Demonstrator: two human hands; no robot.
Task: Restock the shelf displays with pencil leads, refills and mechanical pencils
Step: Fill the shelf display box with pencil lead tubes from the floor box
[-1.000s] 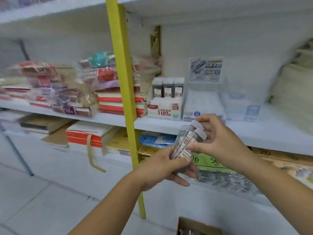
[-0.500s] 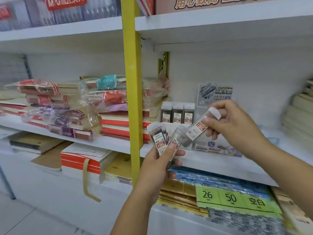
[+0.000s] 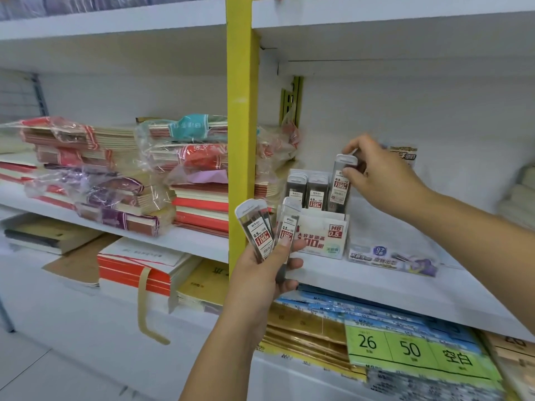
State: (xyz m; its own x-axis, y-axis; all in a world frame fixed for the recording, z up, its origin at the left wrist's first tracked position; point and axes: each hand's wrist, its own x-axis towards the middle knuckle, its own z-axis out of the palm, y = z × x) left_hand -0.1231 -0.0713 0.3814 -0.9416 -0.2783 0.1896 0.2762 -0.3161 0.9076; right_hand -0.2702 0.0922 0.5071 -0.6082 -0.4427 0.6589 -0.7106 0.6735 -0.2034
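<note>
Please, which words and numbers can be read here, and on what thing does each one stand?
"0.5" and "100": lead case held by the left hand.
"HB 0.5": white display box.
"26", "50", "空白": green label.
Remaining print: too small or blurred.

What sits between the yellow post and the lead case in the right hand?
Head view: wrapped notebooks, then two lead cases standing in the display box.

- White shelf [image 3: 376, 287], mid-level, crossed by yellow post [image 3: 241, 140].
- Left of post: plastic-wrapped notebook bundles [image 3: 95, 180], stacked, some askew.
- Just right of post: white display box [image 3: 321, 235], lead cases [image 3: 317, 195] upright inside.
- Farther right of post: flat clear pack [image 3: 393, 257], lying down.
</note>
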